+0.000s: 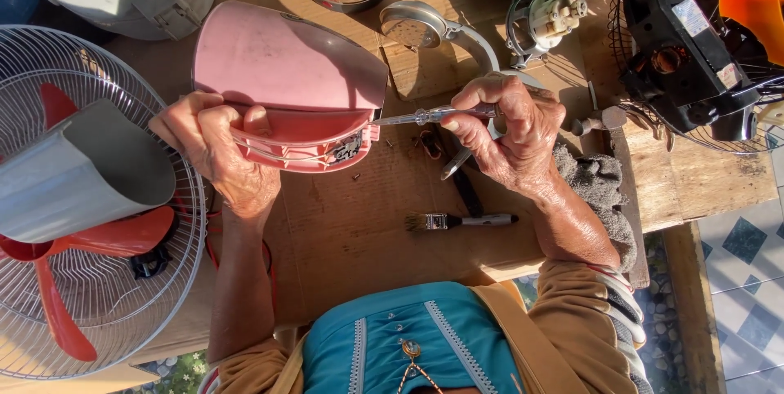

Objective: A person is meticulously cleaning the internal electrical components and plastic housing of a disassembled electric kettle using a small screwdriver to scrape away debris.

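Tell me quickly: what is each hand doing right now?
Left hand: closed, gripping the pink casing.
Right hand: closed, holding a screwdriver.

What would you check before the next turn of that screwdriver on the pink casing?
1. Left hand steadies the pink casing: ok, gripping its left end.
2. Right hand grips the screwdriver: ok.
3. Screwdriver tip seated at the casing's right edge: cannot tell, too small.
4. Loose screws safe on the cardboard: ok, lying near the casing.
5. Brush out of the way: ok, lying apart from both hands.
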